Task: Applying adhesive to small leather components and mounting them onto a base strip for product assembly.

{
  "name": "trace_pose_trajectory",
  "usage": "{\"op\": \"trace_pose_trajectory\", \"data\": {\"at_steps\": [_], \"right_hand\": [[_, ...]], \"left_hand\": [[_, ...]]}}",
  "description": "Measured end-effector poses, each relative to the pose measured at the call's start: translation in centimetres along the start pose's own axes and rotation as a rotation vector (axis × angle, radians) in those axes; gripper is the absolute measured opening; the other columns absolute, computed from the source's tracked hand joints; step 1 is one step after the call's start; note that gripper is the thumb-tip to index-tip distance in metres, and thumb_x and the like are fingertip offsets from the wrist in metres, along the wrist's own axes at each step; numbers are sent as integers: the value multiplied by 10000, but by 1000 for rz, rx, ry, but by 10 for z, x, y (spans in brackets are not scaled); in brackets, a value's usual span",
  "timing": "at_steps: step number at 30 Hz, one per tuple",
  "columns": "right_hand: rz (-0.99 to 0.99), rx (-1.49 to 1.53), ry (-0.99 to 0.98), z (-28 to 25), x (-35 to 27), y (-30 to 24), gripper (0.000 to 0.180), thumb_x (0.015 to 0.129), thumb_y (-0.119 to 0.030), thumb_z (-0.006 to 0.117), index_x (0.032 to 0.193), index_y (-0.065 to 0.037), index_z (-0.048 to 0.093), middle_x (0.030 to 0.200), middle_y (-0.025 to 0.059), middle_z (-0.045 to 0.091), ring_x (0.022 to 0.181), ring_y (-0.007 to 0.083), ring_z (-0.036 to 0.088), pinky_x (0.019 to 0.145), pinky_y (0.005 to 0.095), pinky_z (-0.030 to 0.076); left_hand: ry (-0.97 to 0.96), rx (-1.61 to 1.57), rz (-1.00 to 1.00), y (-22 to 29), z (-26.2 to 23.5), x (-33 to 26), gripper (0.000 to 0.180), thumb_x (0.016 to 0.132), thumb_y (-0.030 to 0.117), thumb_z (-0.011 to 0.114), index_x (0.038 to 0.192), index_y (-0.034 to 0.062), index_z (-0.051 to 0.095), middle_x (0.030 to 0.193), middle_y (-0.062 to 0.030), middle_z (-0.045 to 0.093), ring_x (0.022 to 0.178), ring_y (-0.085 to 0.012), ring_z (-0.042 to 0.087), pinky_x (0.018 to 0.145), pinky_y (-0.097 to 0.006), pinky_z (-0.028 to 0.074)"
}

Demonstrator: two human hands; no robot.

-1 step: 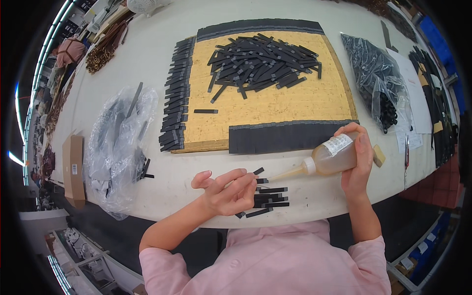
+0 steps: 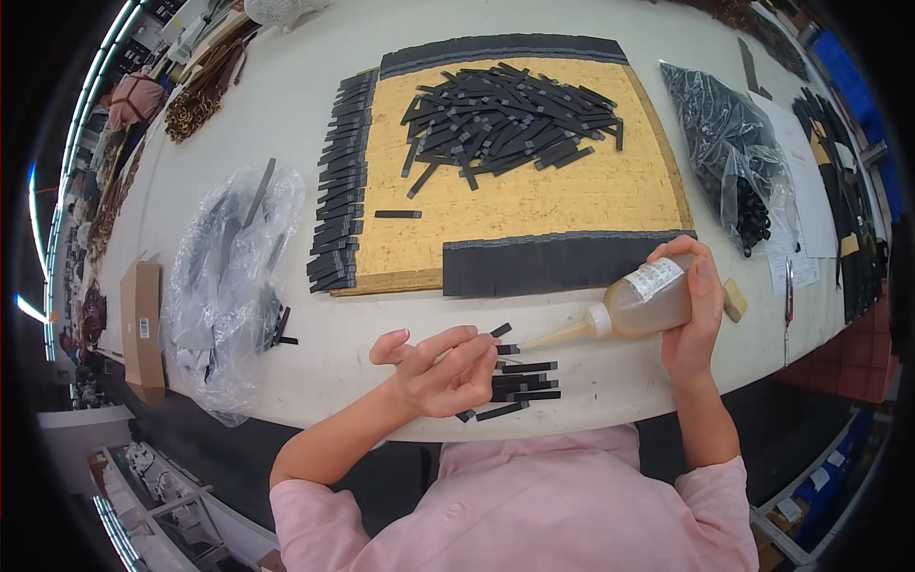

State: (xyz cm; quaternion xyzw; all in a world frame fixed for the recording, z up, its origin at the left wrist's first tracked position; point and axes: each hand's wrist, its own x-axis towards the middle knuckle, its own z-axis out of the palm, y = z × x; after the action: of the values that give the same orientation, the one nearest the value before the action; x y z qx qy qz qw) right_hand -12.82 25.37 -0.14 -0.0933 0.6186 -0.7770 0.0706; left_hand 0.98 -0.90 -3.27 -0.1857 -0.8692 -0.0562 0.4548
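The fingers [image 2: 467, 357] of the left hand [image 2: 443, 377] are bent and almost closed, with a small, flat black strip with a grey end [image 2: 508, 350] poking out from their tips. This strip is on the near side of the flat yellow board with brown edges [image 2: 572, 205]. More loose black strips [image 2: 526, 385] lie beside that hand, nearer than the board, on the white table [image 2: 381, 324]. The right hand [image 2: 694, 319] is wrapped round a see-through plastic bottle with a white label [image 2: 653, 303], just by the board's near right corner. Its long thin spout points at the strip; I cannot tell if they touch. A small yellow block [image 2: 734, 300] sits to the right of that corner. A crinkly clear plastic bag [image 2: 205, 305] is left of the board. One neat black row [image 2: 553, 265] runs along the board's near edge, a messy row [image 2: 338, 191] down its left edge, and a big black pile [image 2: 510, 119] sits on its far half. Both hands, the bottle and the strip look the same as before; the board shows just a tiny bit higher.
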Motion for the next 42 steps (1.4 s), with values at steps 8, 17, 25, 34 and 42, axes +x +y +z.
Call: {"op": "trace_pose_trajectory", "data": {"at_steps": [8,17,25,34,42], "right_hand": [[-10,13,20,0,-1,-2,320,1071,-325,448,1112,-37,583,1035,66,624,932,101,572,850,241,453],[31,-22,-72,-7,0,-2,309,1060,-319,459,1113,-38,577,1023,70,621,922,98,581,846,243,464],[0,8,2,1,1,-2,322,1065,-333,445,1107,-41,573,1034,73,624,932,99,574,852,244,458],[-18,-25,-25,1,1,1,302,1068,-312,451,1104,-45,587,1046,64,628,946,92,563,873,241,441],[-4,-51,-21,1,2,2,308,1066,-320,458,1108,-45,592,1045,58,627,951,90,561,877,241,437]], "left_hand": [[-9,0,0,-1,1,1,326,742,76,706,729,275,449,862,128,700,846,-73,637,1002,-444,209],[-6,1,-15,0,3,1,314,729,76,704,733,271,458,855,125,695,825,-73,637,1008,-440,205],[-31,28,-8,1,2,3,331,746,70,706,721,279,451,860,138,697,831,-63,630,990,-442,213],[-60,31,-10,1,1,5,334,740,69,709,697,279,452,861,142,694,826,-62,627,992,-440,211],[-72,25,-2,1,2,2,294,744,78,730,745,278,514,885,140,698,872,-75,622,1022,-463,201]]}}
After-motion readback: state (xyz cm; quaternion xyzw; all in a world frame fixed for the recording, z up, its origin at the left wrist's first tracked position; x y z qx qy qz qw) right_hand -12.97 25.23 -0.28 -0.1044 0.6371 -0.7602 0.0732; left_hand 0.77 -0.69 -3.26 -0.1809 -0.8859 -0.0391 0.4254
